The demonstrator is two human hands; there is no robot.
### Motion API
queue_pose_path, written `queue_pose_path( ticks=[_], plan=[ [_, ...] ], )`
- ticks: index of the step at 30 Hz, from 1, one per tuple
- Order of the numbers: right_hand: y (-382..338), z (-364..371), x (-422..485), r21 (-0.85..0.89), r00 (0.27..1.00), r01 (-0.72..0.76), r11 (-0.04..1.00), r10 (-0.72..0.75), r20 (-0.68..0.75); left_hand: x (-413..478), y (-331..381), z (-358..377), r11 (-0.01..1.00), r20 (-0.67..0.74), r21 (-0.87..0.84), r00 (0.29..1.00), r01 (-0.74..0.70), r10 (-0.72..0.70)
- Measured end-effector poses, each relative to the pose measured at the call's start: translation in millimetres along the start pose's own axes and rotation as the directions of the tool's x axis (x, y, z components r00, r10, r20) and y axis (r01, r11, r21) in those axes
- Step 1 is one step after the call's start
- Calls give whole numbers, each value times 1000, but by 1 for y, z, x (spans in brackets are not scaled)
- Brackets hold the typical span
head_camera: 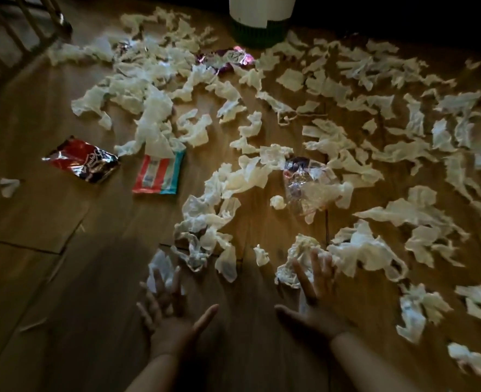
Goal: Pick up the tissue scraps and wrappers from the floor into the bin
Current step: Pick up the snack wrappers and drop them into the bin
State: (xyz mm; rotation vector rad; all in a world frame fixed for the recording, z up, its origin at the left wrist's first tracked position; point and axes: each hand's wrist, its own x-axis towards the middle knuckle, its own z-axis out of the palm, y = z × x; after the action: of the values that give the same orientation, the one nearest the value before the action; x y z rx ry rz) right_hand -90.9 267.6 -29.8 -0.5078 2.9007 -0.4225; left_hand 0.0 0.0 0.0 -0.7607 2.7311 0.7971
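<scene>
at middle left a red wrapper [81, 161] lay flat on the floor [35, 264], with a striped packet [158, 175] just beside it. at lower centre the left hand [171, 315] was spread and held nothing, its fingertips at a scrap [160, 267], likely to rake it in. the bin [262, 21] stood at top centre, well apart from both hands. right of centre lay a clear wrapper [310, 185]. the right hand [315, 304], also spread and empty, reached onto a crumpled tissue [304, 256]. scraps [403, 154] covered the right side.
</scene>
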Motion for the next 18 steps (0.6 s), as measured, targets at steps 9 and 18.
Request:
queue_pose_path(
  ticks=[9,18],
  plan=[
    [-9,-1,18,109,927,373,922,-364,-96,97,56,-11,989,69,-65,988,-134,138],
    [67,-74,45,412,787,-230,882,417,-454,103,121,35,938,218,99,927,-332,305]
  ],
)
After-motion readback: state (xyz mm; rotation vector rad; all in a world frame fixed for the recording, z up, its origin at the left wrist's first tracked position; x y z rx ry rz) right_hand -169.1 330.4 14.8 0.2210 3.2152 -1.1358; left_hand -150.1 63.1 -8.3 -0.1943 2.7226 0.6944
